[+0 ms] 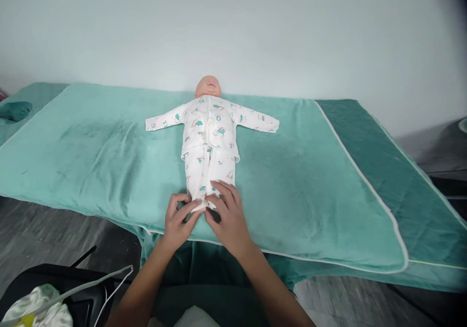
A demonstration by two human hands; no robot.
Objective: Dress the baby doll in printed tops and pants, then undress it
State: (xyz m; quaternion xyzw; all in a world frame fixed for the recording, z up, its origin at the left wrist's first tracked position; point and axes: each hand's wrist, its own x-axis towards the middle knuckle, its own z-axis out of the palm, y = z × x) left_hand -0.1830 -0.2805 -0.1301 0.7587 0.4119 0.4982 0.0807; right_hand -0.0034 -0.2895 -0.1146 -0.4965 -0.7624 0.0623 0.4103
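Note:
A baby doll [208, 86] lies on its back, its head toward the wall. It wears a white printed long-sleeved top [209, 122] and matching trousers [197, 171]; both sleeves stretch out to the sides. At the near end of the trousers, my left hand [179, 220] pinches the hem of the leg on the left between thumb and fingers. My right hand [228, 215] is close against it, thumb and index finger on the trousers' hem, other fingers resting over the leg on the right. The doll's feet do not show.
A turquoise blanket [292, 181] with a white edge covers the table, over a darker green cover [408, 186]. A pale wall [233, 30] stands behind. At lower left, a black chair [85, 293] holds a patterned cloth [44, 307], with a pale cable [105, 276] above it.

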